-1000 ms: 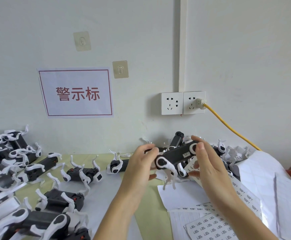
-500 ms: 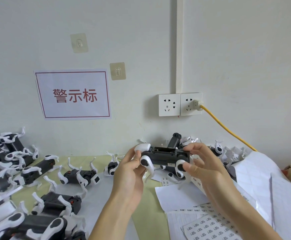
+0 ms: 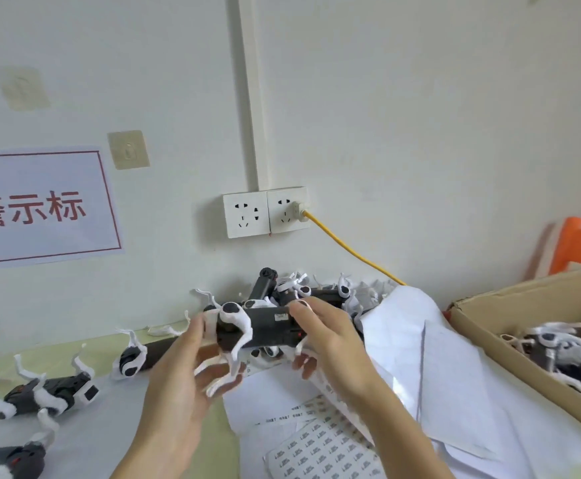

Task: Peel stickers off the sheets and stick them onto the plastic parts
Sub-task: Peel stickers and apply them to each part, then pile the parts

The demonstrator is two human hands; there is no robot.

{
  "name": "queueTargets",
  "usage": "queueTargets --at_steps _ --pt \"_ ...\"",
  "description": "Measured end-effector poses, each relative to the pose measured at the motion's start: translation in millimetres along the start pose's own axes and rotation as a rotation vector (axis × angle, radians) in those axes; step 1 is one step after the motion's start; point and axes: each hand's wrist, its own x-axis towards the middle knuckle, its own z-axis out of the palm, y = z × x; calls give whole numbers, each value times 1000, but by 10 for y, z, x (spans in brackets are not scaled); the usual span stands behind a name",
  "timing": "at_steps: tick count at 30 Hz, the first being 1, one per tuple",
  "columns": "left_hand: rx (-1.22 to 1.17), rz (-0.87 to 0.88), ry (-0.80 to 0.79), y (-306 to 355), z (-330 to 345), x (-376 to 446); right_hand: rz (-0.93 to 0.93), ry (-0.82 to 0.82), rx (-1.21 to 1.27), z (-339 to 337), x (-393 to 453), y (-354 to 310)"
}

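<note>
A black plastic part (image 3: 268, 328) with white curved legs is held level above the table between both hands. My left hand (image 3: 182, 378) holds its left end, thumb beside the white leg and fingers underneath. My right hand (image 3: 330, 340) grips its right end with the thumb on top. A small white sticker (image 3: 281, 317) sits on the side of the part that faces me. Sticker sheets (image 3: 320, 444) printed with small labels lie on the table below the hands.
A pile of similar parts (image 3: 316, 288) lies against the wall behind the hands, and more parts (image 3: 50, 392) are spread out at the left. Blank white backing sheets (image 3: 420, 357) are heaped at the right beside a cardboard box (image 3: 489, 305) holding parts. A yellow cable (image 3: 351, 250) runs from the wall socket.
The view has swung to the right, bringing the cardboard box into sight. The part has turned in my hands, and its stickered side now faces me.
</note>
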Motion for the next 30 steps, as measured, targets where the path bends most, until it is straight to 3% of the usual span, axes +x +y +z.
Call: queueTargets --at_steps 3,8,10,12,14,18,22,26,30 --pt "109 -9 -84 -94 31 2 123 165 156 -330 48 31" --pt "343 -8 -118 -259 106 45 156 874 755 -980 58 52" --pt "392 -9 -134 -293 116 65 92 1004 909 -1147 40 89" --pt "439 -16 -146 -307 129 80 139 954 875 -1186 56 123" --pt "551 23 -143 -294 142 115 210 785 706 -1083 91 122" --pt "980 198 -202 -104 146 302 254 398 293 -654 104 56" --pt "1314 274 -159 231 -86 745 192 135 -55 -218 73 38" --pt "1687 105 -30 582 -750 1245 149 -16 -229 121 58 60" --pt "1981 -191 85 820 -1469 1548 109 -43 -356 271 41 58"
